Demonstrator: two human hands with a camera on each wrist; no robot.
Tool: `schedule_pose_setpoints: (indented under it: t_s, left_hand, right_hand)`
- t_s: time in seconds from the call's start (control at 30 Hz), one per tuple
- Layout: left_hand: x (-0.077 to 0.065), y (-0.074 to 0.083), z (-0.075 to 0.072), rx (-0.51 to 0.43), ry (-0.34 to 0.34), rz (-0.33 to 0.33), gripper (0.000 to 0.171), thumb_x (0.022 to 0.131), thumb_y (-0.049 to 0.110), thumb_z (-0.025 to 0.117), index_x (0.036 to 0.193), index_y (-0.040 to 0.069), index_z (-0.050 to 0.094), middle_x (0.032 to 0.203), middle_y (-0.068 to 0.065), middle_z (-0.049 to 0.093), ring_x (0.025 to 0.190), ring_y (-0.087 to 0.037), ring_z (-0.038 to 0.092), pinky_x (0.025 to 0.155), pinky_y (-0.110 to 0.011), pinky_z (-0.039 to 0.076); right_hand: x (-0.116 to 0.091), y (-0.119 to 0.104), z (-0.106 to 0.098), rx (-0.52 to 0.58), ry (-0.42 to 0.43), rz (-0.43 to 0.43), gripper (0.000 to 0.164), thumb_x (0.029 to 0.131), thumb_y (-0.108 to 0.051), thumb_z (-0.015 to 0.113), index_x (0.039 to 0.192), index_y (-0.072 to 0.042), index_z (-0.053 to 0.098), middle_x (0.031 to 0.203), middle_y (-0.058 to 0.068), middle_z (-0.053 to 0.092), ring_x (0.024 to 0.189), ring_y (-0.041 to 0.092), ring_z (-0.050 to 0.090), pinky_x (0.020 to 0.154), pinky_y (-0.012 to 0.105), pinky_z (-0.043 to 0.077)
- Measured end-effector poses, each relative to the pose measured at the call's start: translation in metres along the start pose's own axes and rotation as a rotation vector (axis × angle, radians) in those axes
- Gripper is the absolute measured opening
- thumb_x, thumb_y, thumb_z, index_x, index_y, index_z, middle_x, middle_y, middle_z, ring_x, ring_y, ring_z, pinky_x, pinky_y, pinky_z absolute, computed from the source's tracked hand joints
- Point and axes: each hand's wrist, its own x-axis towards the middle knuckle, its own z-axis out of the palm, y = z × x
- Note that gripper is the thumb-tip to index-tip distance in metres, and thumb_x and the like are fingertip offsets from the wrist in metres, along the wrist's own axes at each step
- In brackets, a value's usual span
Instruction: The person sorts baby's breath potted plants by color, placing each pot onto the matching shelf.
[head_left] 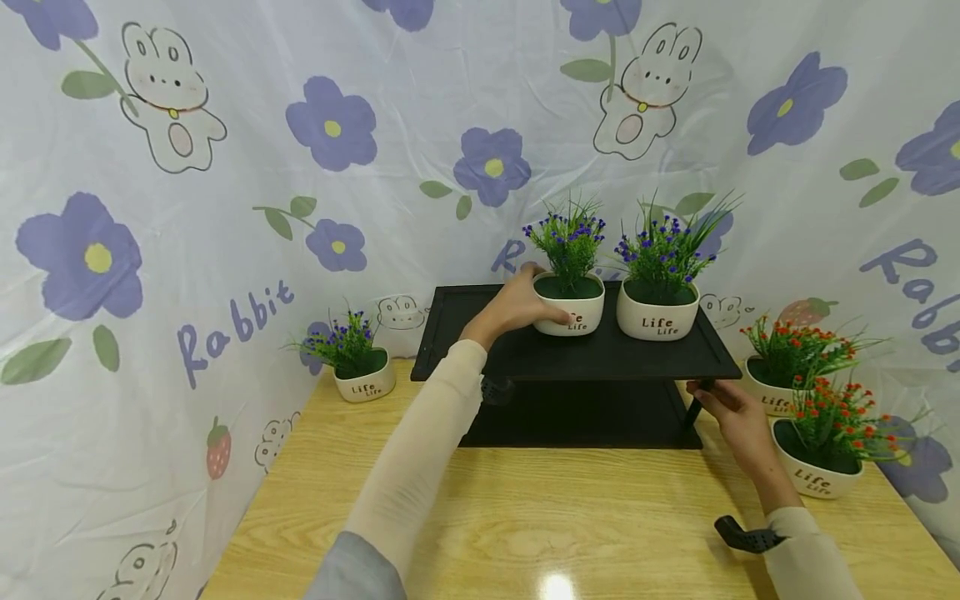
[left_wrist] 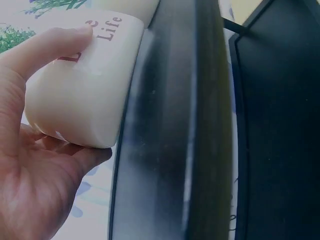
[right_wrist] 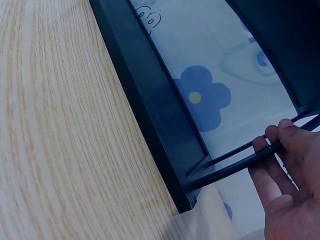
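My left hand (head_left: pixel 517 307) grips a white oval flower pot (head_left: pixel 587 315) with purple flowers, thumb across its printed front and fingers behind. The left wrist view shows the pot (left_wrist: pixel 95 110) right at the top board of a black two-tier shelf (head_left: pixel 525 362). To its right on that board stands a second pot (head_left: pixel 658 321) with purple flowers and long grass blades. At the shelf's right end my right hand (head_left: pixel 738 417) holds the thin black front post (right_wrist: pixel 235 170), fingers curled round it below the top board.
A pot with purple flowers (head_left: pixel 365 382) stands on the wooden table (head_left: pixel 525 517) left of the shelf. On the right, two pots with red flowers, a rear pot (head_left: pixel 772 398) and a front pot (head_left: pixel 817 479), stand near my right forearm. A rabbit-print cloth (head_left: pixel 420 83) hangs behind.
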Motion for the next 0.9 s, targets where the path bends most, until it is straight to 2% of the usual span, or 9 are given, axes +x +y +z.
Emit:
schedule_pose_setpoints:
  t_s: [0.17, 0.43, 0.7, 0.9]
  left_hand:
    - [-0.001, -0.003, 0.005, -0.015, -0.034, -0.004, 0.118, 0.067, 0.054, 0.085, 0.156, 0.017, 0.018, 0.158, -0.006, 0.031, 0.140, -0.029, 0.040, 0.112, -0.050, 0.039]
    - [-0.001, -0.003, 0.009, -0.035, -0.078, -0.017, 0.118, 0.070, 0.054, 0.083, 0.158, 0.022, 0.011, 0.161, -0.005, 0.025, 0.142, -0.029, 0.039, 0.112, -0.052, 0.038]
    - [0.001, -0.004, 0.013, -0.053, -0.091, -0.003, 0.119, 0.070, 0.055, 0.083, 0.158, 0.020, 0.011, 0.157, -0.009, 0.032, 0.138, -0.029, 0.042, 0.112, -0.050, 0.039]
    - [0.001, -0.005, 0.014, -0.065, -0.083, 0.019, 0.120, 0.071, 0.054, 0.083, 0.158, 0.018, 0.009, 0.152, -0.009, 0.038, 0.134, -0.026, 0.047, 0.111, -0.047, 0.040]
  right_hand:
    - [-0.002, -0.001, 0.001, 0.001, 0.002, 0.002, 0.040, 0.101, -0.029, 0.055, 0.137, -0.013, 0.057, 0.125, 0.003, 0.065, 0.112, -0.006, 0.059, 0.090, 0.008, 0.048]
    - [-0.004, -0.003, 0.002, -0.058, 0.019, 0.018, 0.039, 0.101, -0.035, 0.053, 0.134, -0.014, 0.058, 0.128, 0.011, 0.064, 0.110, -0.008, 0.059, 0.090, 0.004, 0.045]
    - [0.000, 0.001, 0.000, -0.048, 0.015, -0.006, 0.036, 0.102, -0.024, 0.055, 0.133, -0.007, 0.058, 0.127, 0.013, 0.064, 0.109, -0.007, 0.060, 0.088, 0.007, 0.049]
    - [-0.001, -0.001, 0.000, -0.042, 0.015, -0.004, 0.038, 0.101, -0.027, 0.055, 0.135, -0.009, 0.058, 0.126, 0.009, 0.065, 0.109, -0.009, 0.059, 0.087, 0.006, 0.048]
